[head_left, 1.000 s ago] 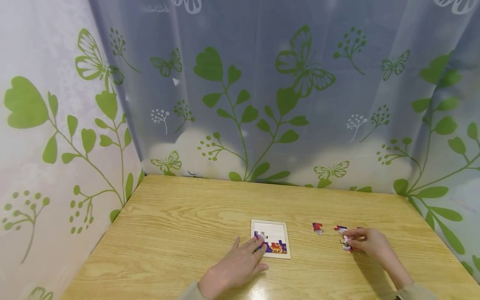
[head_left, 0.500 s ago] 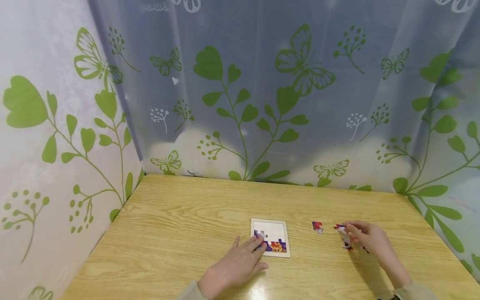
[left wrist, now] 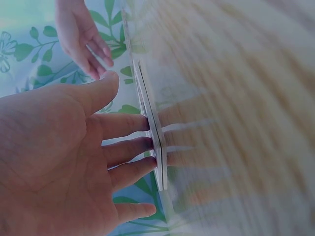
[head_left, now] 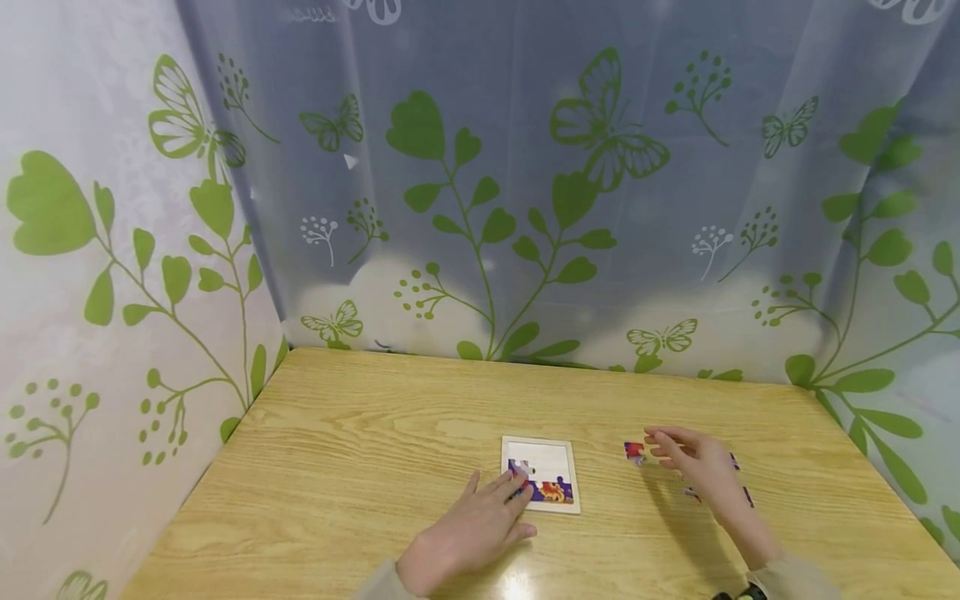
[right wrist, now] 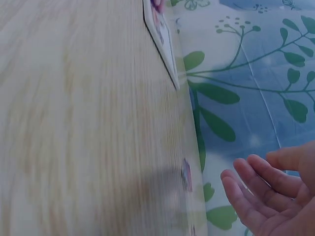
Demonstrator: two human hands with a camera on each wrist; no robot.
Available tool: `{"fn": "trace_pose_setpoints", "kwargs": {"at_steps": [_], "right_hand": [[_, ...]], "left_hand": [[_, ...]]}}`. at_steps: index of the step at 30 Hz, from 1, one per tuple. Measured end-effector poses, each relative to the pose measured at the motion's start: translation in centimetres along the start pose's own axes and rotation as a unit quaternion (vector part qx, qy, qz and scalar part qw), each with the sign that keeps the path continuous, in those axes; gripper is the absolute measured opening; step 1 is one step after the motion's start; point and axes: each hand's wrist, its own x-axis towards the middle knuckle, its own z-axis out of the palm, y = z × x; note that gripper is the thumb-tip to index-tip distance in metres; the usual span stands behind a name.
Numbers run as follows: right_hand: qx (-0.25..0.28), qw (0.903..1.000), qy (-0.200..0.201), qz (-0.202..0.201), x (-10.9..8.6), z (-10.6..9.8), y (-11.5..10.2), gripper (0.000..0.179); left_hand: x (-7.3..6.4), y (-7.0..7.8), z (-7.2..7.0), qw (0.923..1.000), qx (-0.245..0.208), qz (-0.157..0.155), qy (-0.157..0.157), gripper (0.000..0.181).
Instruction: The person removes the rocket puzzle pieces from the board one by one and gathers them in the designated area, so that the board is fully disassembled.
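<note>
A small white-framed jigsaw board [head_left: 573,504] lies on the table, with joined purple and orange pieces [head_left: 556,492] along its bottom and left side. My left hand [head_left: 476,529] has its fingers spread, their tips resting on the board's lower left part and hiding some of it. To the right, my right hand [head_left: 705,471] hovers above the table with loosely extended fingers and nothing between them. By its fingertips lies a red and purple jigsaw piece [head_left: 634,451], apart from the hand in the right wrist view. More loose pieces [head_left: 692,495] are partly hidden beneath the right hand.
The wood-grain table [head_left: 360,450] extends around the board. Printed curtains [head_left: 480,208] with leaves and butterflies enclose the back and sides. Another purple piece [head_left: 748,497] shows to the right of my right wrist. A dark band [head_left: 750,592] sits at the right cuff.
My right hand has moved left from the loose pieces, over them and towards the red and purple piece. The left hand has stayed on the board.
</note>
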Motion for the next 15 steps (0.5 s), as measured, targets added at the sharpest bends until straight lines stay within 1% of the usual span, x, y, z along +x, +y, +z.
{"fn": "trace_pose_setpoints", "kwargs": {"at_steps": [3, 5, 9, 15], "right_hand": [[0.009, 0.9999, 0.000, -0.010, 0.4, 0.9, -0.5, 0.047], [-0.001, 0.9999, 0.002, -0.010, 0.7, 1.4, -0.9, 0.047], [0.002, 0.9999, 0.000, -0.012, 1.1, 2.4, -1.9, 0.046], [0.047, 0.9984, -0.017, -0.026, 1.5, 4.1, -3.4, 0.044]], "left_hand": [[0.0, 0.0, 0.0, 1.0000, 0.000, 0.001, 0.001, 0.061], [0.0, -0.1, -0.1, 1.0000, -0.003, 0.001, 0.000, 0.061], [0.0, -0.1, -0.1, 1.0000, -0.007, 0.000, -0.003, 0.061], [0.0, -0.1, -0.1, 1.0000, -0.006, -0.001, -0.005, 0.061]]}}
